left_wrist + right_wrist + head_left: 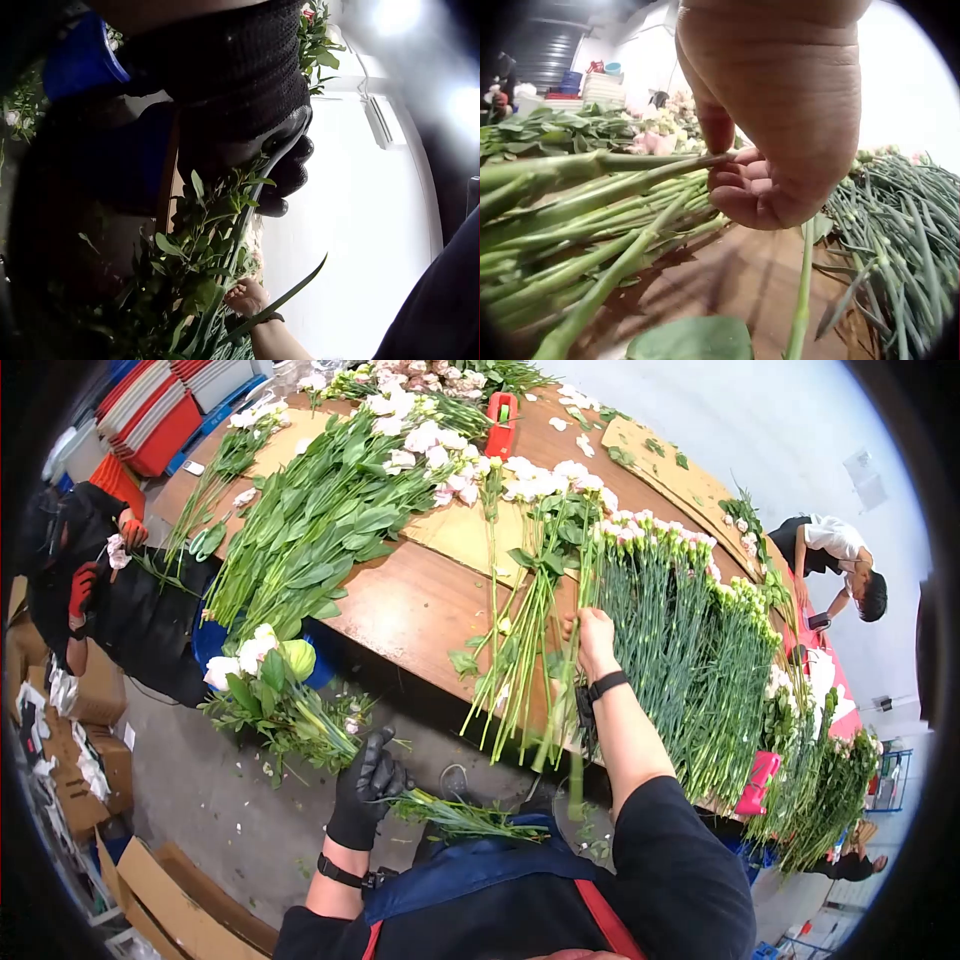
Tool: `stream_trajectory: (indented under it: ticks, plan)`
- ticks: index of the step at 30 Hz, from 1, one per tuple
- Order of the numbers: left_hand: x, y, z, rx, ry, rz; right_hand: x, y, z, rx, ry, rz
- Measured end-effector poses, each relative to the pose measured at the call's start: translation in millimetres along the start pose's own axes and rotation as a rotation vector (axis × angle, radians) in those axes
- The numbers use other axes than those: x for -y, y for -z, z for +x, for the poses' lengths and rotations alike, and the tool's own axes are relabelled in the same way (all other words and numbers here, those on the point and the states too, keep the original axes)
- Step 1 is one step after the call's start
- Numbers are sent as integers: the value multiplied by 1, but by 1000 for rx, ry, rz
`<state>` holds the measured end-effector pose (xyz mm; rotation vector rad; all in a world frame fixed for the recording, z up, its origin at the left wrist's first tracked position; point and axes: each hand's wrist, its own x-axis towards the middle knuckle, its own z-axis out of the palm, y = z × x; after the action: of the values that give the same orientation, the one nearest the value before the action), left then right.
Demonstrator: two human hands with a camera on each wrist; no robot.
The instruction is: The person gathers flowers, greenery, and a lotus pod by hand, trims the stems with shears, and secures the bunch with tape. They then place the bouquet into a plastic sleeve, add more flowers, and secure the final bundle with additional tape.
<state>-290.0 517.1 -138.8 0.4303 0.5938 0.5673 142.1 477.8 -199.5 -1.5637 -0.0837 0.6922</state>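
Over wooden table [400, 610], pinched green stem [652, 171] in right hand [592, 638] at two o'clock, gripped bouquet [270, 690] in gloved left hand [362, 785] at seven.

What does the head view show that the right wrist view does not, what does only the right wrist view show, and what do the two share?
Only the head view shows the black-gloved left hand gripping a bunch of white flowers and green leaves, a red plastic tool among the far flowers, and a person in a white top. Only the right wrist view shows, close up, how the bare right hand pinches one thick green stem. Both show that hand, the brown wooden table and the pile of thin green budded stems to its right.
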Motion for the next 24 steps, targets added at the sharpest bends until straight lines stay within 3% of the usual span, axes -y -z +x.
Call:
stream_trajectory:
  ticks: [6, 9, 12, 16, 18, 20, 22, 24]
  plan:
    - [0, -16, 9, 19, 59, 26, 7, 9, -43, -68, 341, -43]
    - [-2, -27, 13, 39, 74, 43, -11, 1, -53, -145, 522, -336]
    - [0, -31, 17, 42, 97, 58, -14, -2, -66, 3, 340, -134]
    - [4, -36, 32, 64, 114, 32, 7, -12, -109, 104, 340, -143]
    - [4, -44, 41, 52, 82, 106, 6, -10, -134, 157, 436, -211]
    - [5, -49, 49, 54, 108, 87, 24, -15, -178, 254, 302, -196]
    - [8, -48, 56, 180, 78, 51, 19, -12, -211, 341, 322, -270]
    - [3, -68, 51, 106, 46, 48, 12, -11, -241, 428, 349, -362]
